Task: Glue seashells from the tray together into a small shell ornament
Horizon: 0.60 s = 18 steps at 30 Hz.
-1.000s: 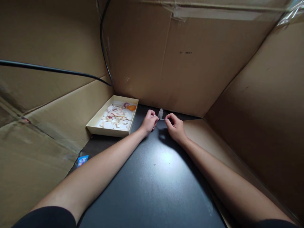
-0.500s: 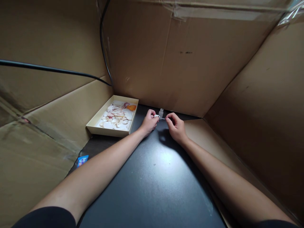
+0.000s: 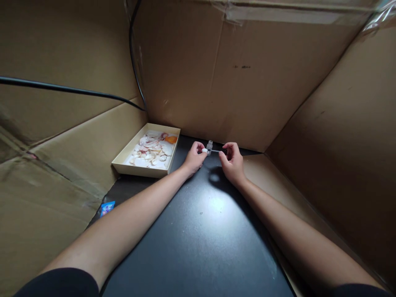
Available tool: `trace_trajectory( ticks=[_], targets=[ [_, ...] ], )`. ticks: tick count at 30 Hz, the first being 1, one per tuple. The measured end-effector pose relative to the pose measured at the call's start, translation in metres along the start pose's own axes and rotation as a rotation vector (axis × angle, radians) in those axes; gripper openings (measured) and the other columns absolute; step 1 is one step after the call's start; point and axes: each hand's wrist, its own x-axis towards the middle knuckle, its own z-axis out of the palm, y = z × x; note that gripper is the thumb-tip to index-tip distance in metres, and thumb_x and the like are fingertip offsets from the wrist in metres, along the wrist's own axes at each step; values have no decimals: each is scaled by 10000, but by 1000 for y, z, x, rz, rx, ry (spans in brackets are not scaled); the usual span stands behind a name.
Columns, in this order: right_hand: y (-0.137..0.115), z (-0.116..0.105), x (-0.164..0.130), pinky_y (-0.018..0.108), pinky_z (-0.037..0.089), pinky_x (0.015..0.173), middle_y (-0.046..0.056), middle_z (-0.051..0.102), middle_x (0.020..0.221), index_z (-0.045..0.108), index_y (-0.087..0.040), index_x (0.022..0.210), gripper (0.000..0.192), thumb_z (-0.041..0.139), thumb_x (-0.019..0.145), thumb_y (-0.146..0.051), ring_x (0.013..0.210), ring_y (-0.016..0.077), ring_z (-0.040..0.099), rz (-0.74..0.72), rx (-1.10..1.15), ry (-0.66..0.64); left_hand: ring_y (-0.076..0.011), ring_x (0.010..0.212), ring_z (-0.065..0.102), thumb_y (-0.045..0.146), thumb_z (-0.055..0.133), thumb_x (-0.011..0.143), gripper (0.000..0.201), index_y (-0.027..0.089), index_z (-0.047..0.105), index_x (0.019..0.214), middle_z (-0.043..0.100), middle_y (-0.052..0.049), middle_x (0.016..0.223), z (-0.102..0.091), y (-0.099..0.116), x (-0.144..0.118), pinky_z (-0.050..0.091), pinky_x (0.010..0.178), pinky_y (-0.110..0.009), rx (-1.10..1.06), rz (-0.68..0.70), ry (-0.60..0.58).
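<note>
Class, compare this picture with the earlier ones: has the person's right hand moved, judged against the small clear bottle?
Yes. The right hand has drawn slightly away from the small clear bottle, to the right and a little up, stretching a thin strand between it and the left hand.

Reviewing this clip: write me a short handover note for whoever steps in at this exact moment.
Left hand: fingers pinch a small white shell piece, low over the black table.
Right hand: fingers pinch a thin tool, its tip at the piece.
A small clear bottle stands upright just behind the hands. The cream tray of shells sits to the left, against the cardboard wall.
Done: one piece is out of the tray and in hand.
Left: many shells lie in the tray; what the tool does to the piece is too small to tell.
</note>
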Motion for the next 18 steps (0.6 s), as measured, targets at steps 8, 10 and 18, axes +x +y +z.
trace_trajectory(
  ticks=[8, 10, 18],
  targets=[
    [-1, -1, 0, 218, 324, 541, -57, 424, 646, 476, -205, 930, 173, 538, 783, -273, 553, 84, 387, 9, -34, -14, -56, 567, 411, 151, 583, 750, 137, 176, 487, 844, 483, 38, 710, 0, -4, 3, 357, 528, -153, 85, 66, 33],
    [-3, -1, 0, 218, 331, 546, -53, 433, 662, 478, -205, 952, 184, 534, 788, -267, 557, 82, 391, -19, -4, -30, -58, 572, 410, 149, 581, 749, 126, 173, 499, 841, 481, 37, 706, 0, -4, 3, 351, 524, -150, 83, 59, 32],
    [-3, 0, -1, 222, 340, 540, -34, 458, 708, 490, -205, 962, 189, 534, 785, -252, 571, 87, 406, -29, 14, -35, -65, 550, 404, 145, 572, 746, 115, 169, 556, 857, 490, 30, 683, 0, -3, 3, 336, 511, -159, 17, 21, -3]
  ],
)
